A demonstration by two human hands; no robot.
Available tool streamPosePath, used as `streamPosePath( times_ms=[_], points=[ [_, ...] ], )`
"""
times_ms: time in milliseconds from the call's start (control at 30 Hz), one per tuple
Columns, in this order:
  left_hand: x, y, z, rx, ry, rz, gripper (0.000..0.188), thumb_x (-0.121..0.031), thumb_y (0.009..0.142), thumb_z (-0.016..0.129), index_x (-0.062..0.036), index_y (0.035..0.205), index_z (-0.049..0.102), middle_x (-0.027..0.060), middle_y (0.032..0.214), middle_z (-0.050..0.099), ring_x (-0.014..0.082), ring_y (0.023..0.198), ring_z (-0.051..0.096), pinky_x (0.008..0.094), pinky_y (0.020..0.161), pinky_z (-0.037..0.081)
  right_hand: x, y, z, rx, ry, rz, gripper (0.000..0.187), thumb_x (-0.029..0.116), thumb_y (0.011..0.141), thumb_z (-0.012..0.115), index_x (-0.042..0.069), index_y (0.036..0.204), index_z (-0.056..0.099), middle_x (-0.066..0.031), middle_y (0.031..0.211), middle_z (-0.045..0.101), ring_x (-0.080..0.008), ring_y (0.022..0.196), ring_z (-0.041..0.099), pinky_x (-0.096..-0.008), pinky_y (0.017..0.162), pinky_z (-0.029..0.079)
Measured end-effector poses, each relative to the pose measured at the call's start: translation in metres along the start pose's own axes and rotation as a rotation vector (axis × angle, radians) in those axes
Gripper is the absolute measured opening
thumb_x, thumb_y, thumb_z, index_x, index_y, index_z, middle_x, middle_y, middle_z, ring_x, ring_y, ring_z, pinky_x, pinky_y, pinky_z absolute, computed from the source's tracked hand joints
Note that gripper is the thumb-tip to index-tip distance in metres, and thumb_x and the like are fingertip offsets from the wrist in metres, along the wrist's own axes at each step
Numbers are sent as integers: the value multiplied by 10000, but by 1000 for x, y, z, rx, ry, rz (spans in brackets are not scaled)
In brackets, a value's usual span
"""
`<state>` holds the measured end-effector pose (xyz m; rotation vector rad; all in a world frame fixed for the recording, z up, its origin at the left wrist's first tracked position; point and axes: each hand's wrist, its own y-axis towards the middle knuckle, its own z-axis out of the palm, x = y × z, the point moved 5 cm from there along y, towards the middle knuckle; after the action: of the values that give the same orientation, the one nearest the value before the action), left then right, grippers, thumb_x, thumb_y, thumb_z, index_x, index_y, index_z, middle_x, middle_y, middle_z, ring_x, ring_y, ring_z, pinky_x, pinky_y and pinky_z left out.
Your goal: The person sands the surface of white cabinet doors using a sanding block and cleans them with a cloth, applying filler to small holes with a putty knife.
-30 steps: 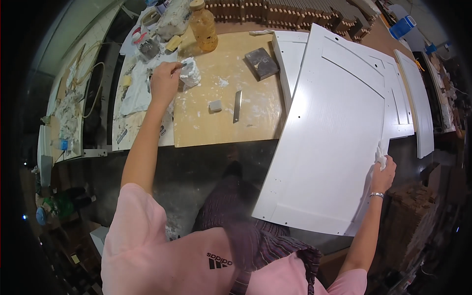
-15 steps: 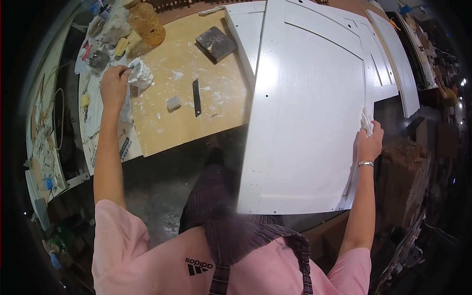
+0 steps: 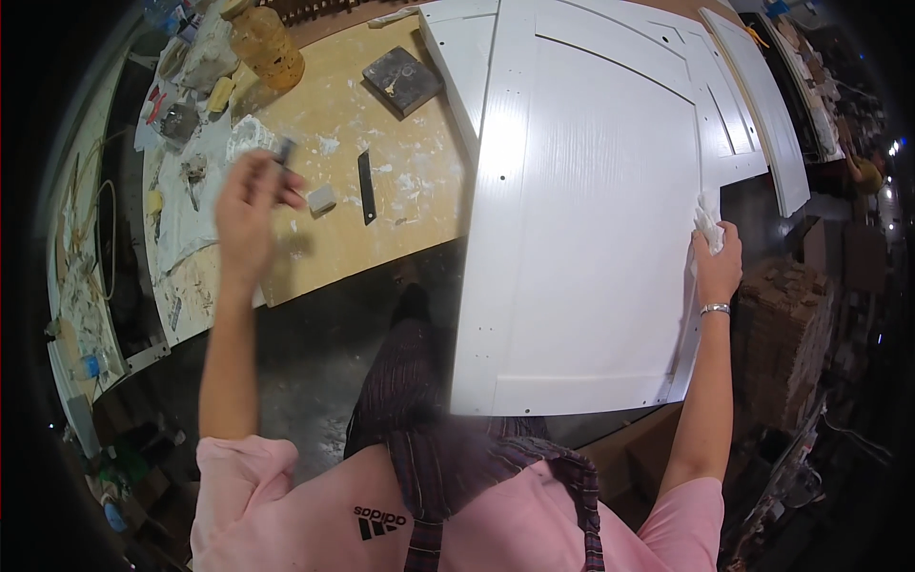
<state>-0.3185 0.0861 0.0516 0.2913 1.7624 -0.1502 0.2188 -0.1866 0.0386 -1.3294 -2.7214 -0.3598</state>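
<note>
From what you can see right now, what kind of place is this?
Probably a woodworking or furniture-finishing workshop. A white cabinet door panel lies across the bench, more white panels lie beside it, and the plywood worktop is smeared with white filler and carries a sanding block.

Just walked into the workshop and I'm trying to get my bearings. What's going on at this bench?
A person in a pink shirt stands over a white cabinet door lying flat. Their right hand presses a crumpled white cloth against the door's right edge. Their left hand is raised over the splattered plywood board, holding a small dark tool in its fingers. On the board lie a small pale block, a dark flat blade and a square sanding block.
</note>
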Motion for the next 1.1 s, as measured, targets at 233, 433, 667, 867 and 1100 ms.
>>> streamPosePath(
  times_ms=[233, 433, 667, 867, 1100],
  points=[
    [1, -62, 104, 204, 30, 169, 162, 50, 872, 644, 6, 1019, 697, 72, 926, 656, 170, 866, 623, 265, 764, 488, 2, 13, 3, 91, 126, 27, 488, 350, 779, 776, 109, 1159, 587, -134, 1085, 690, -336, 958, 663, -434, 829, 513],
    [5, -65, 120, 182, 239, 331, 215, 43, 791, 709, -34, 992, 711, 88, 887, 627, 258, 830, 600, 332, 736, 474, -11, 19, 7, 91, 194, 38, 514, 342, 763, 789, 73, 1151, 584, -156, 1037, 709, -319, 927, 677, -416, 815, 515],
    [19, -64, 119, 146, 220, 295, 212, 51, 782, 710, -24, 980, 706, 95, 865, 613, 262, 803, 593, 340, 716, 472, -11, 20, 8, 106, 230, 30, 525, 333, 764, 790, 59, 1161, 583, -155, 1035, 707, -301, 914, 674, -398, 819, 516],
    [22, -65, 122, 134, 154, 268, 210, 83, 792, 693, -4, 982, 702, 105, 853, 606, 248, 778, 594, 318, 685, 475, -9, 20, 8, 126, 245, 49, 527, 307, 763, 798, 51, 1169, 579, -159, 1037, 706, -296, 918, 671, -396, 820, 514],
    [25, -65, 126, 171, 62, 218, 197, 92, 806, 682, 7, 983, 701, 103, 861, 610, 218, 777, 604, 292, 684, 479, -7, 19, 6, 121, 230, 61, 521, 300, 765, 802, 53, 1166, 579, -150, 1032, 701, -278, 914, 665, -391, 820, 511]
  ],
)
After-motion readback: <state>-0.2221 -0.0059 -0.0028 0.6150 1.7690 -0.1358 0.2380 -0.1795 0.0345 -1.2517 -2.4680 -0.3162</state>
